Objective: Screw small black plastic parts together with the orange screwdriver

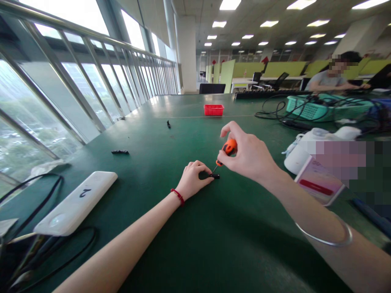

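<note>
My right hand (244,152) grips an orange and black screwdriver (229,147) by its handle, thumb and fingers around it. Its thin shaft slants down to the left, with the tip at a small black part (215,176) on the green table. Low on the tabletop, my left hand (194,178) pinches that black part between thumb and fingers; part of it is hidden by them. Whether the tip sits in a screw is too small to tell.
On the green table (146,215) lie a white power bank (77,203), black pieces (120,152) and cables at left. A red tray (214,110) stands ahead. At right are a white bottle (301,148), a phone (319,181) and a teal basket (336,109); a person (332,77) sits beyond.
</note>
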{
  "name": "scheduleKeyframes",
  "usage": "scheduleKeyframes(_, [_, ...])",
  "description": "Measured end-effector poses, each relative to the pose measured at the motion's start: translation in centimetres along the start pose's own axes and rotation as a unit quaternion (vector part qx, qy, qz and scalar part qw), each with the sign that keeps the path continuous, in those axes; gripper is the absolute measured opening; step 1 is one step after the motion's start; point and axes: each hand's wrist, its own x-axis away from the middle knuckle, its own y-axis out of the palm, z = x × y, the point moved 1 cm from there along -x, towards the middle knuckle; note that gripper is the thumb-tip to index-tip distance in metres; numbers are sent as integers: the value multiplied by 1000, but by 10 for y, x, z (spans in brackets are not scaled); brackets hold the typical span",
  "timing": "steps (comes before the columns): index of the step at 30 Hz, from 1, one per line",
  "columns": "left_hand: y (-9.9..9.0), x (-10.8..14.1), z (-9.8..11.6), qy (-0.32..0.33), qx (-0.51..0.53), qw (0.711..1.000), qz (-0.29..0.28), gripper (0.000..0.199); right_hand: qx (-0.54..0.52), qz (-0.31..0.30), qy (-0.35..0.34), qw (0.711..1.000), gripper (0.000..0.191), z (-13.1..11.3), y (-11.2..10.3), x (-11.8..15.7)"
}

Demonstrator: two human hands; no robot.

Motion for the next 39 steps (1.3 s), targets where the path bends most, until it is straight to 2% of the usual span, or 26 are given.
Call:
scheduleKeyframes(2, [1,0,-1,2,-1,1000,2,12,-12,-11,1,1000,34,-1,1,0])
scheduleKeyframes(9, [-1,0,2,2,2,1000,3,10,24,0,29,999,12,1,2,-1])
scheduleKeyframes(14, [0,0,0,0,-1,1000,6,12,-37,-15,28,999,32,0,2,-1])
scheduleKeyframes(19, [1,0,-2,5,-4,1000,9,12,-18,2,24,1000,31,-2,6,0])
scheduleKeyframes(22, [0,0,0,1,-2,1000,6,12,-44,-19,38,998,24,-1,7,-1])
scheduleKeyframes(25, [-1,0,2,-3,-2,1000,1,12,-101,-37,40,993,36,-1,6,-2])
scheduleKeyframes(29, [0,0,2,-1,-4,1000,4,12,-75,5,58,995,41,0,8,-2])
scheduleKeyframes(32, [2,0,0,3,-5,1000,7,12,-69,18,64,995,30,1,10,-2])
scheduleKeyframes(35, [2,0,-2,5,-3,1000,6,13,-120,20,45,992,21,2,12,-2])
scheduleKeyframes(39, [1,-1,-1,1,-4,1000,5,13,-126,36,31,991,30,5,13,-2])
